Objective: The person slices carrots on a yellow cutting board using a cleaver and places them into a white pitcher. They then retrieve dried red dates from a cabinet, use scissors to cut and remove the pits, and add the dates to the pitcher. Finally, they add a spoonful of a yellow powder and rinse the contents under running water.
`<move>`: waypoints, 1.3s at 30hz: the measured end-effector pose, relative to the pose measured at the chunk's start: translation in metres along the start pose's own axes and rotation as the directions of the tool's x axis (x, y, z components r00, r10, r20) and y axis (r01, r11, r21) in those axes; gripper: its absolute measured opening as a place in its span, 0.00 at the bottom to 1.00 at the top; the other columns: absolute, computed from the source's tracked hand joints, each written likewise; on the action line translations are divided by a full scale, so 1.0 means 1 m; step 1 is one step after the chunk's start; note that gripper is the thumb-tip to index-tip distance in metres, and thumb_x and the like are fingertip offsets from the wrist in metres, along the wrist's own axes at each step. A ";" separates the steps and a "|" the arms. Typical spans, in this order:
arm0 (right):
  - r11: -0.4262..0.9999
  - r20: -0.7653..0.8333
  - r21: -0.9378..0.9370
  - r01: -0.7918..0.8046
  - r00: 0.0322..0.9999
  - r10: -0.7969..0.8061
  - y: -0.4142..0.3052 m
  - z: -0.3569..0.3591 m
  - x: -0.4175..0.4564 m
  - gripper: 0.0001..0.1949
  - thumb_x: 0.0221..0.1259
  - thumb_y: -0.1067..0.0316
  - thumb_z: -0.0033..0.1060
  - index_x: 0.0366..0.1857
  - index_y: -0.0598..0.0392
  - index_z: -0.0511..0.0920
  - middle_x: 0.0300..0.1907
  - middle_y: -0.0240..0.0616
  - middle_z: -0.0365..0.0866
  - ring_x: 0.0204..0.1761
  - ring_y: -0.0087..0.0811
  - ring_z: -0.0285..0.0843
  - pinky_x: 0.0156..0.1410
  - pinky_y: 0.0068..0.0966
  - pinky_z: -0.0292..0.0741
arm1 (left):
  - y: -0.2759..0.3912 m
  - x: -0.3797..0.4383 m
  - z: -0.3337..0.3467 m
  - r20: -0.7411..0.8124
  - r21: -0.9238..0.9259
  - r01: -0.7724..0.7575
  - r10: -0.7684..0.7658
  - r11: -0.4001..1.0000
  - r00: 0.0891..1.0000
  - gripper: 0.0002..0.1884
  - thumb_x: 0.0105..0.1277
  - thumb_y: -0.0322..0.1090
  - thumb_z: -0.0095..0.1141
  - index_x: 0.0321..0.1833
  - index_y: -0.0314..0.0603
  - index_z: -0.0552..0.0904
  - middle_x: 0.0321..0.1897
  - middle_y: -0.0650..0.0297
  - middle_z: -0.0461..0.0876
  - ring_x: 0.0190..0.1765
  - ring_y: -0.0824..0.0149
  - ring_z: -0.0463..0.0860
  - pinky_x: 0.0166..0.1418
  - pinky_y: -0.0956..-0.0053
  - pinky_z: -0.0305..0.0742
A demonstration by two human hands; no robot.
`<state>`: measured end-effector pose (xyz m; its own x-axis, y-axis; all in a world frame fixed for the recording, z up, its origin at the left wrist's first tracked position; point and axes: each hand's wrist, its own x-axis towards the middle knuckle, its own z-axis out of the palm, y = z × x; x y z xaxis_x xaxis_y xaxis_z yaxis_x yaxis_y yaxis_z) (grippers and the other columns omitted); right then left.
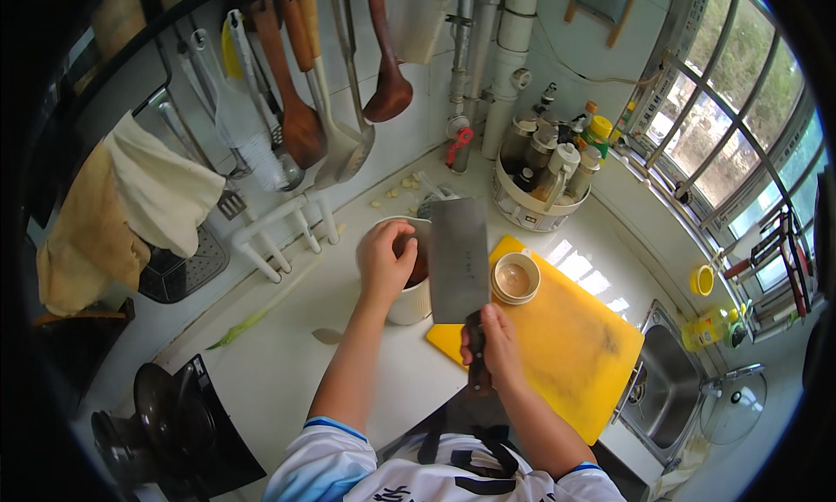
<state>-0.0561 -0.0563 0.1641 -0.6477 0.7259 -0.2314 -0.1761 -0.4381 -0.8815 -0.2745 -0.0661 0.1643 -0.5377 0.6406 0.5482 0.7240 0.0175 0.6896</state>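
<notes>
My right hand (493, 348) grips the dark handle of a cleaver (460, 260), its broad blade raised upright past the near left edge of a yellow cutting board (562, 352). At the mouth of a white ribbed container (410, 306) is my left hand (388, 254), fingers bent over the rim. Something dark reddish-brown shows inside; whether my fingers hold anything cannot be told. A small stack of cups or bowls (516, 277) sits on the board's upper left part, right of the blade.
A round caddy (539, 218) of bottles and jars stands behind the board. Garlic cloves (409, 182) lie near the wall, a green onion (245, 325) at left. Utensils, including a wooden spatula (304, 136), hang above. A sink (673, 384) is at right, a dark lidded pan (173, 404) at lower left.
</notes>
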 end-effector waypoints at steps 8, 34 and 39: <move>0.980 -0.157 -0.187 0.066 0.983 -0.096 -0.008 -0.096 -0.048 0.17 0.73 0.52 0.37 0.38 0.55 0.70 0.20 0.36 0.71 0.15 0.25 0.69 0.21 0.19 0.68 | -0.036 -0.057 -0.057 -0.098 -0.380 0.294 -0.355 0.877 0.930 0.11 0.63 0.35 0.59 0.44 0.38 0.79 0.46 0.60 0.81 0.50 0.68 0.78 0.52 0.72 0.72; -0.399 0.087 -0.916 0.035 0.990 -0.113 0.034 -0.313 -0.089 0.28 0.64 0.52 0.51 0.61 0.64 0.65 0.59 0.57 0.67 0.61 0.49 0.65 0.64 0.39 0.67 | 0.214 -0.421 -0.277 -0.678 -0.310 0.412 -0.504 0.857 0.536 0.23 0.40 0.49 0.76 0.28 0.36 0.81 0.27 0.62 0.82 0.31 0.71 0.80 0.36 0.77 0.73; -0.195 0.562 -0.812 0.550 0.827 -0.006 0.072 -0.194 -0.053 0.16 0.65 0.61 0.54 0.50 0.62 0.74 0.42 0.46 0.80 0.49 0.34 0.76 0.65 0.33 0.65 | 0.254 -0.537 -0.354 -0.897 -0.344 0.388 -0.422 0.855 0.135 0.12 0.43 0.33 0.72 0.27 0.37 0.81 0.21 0.66 0.80 0.23 0.76 0.76 0.27 0.82 0.70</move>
<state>0.1094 -0.0236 0.0337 -0.9511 0.3055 0.0455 0.2801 0.9152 -0.2898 0.0454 -0.6778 0.2125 -0.7654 -0.6092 0.2074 0.2618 -0.0003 0.9651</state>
